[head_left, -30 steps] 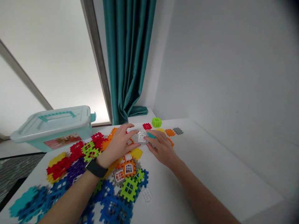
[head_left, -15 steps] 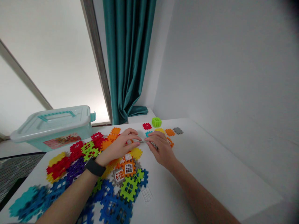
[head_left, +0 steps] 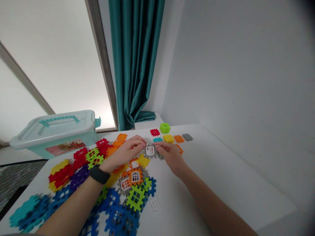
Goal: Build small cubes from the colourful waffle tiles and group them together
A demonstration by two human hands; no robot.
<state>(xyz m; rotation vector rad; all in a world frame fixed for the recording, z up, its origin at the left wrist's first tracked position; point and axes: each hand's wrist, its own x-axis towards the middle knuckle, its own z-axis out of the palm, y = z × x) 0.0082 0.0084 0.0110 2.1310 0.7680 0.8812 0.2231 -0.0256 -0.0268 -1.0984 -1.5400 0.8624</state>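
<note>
A: Where the two hands meet, far of the heap, what is listed first?

B: One grey window tile (head_left: 150,151), white insert, face up. The left hand (head_left: 124,153) pinches its left edge, fingers closed on it; the right hand (head_left: 169,154) has its fingertips pressed on the right edge. A black wristband (head_left: 99,174) is on the left wrist.

A: Position of the tile?

B: Low over the white desk (head_left: 221,183), just far of a yellow tile (head_left: 143,160), with the orange window tile (head_left: 135,176) nearer still.

A: Other entries?

B: Near left: blue tiles (head_left: 120,219), a lime green frame tile (head_left: 136,197), a loose white insert (head_left: 154,204). Left: red, yellow and purple tiles, heaped. Far: a lime green cube (head_left: 164,127), a red tile (head_left: 155,132), a small grey tile (head_left: 187,137). Far left, a teal storage box (head_left: 56,131) with its lid shut. Behind, a teal curtain (head_left: 134,59).
</note>
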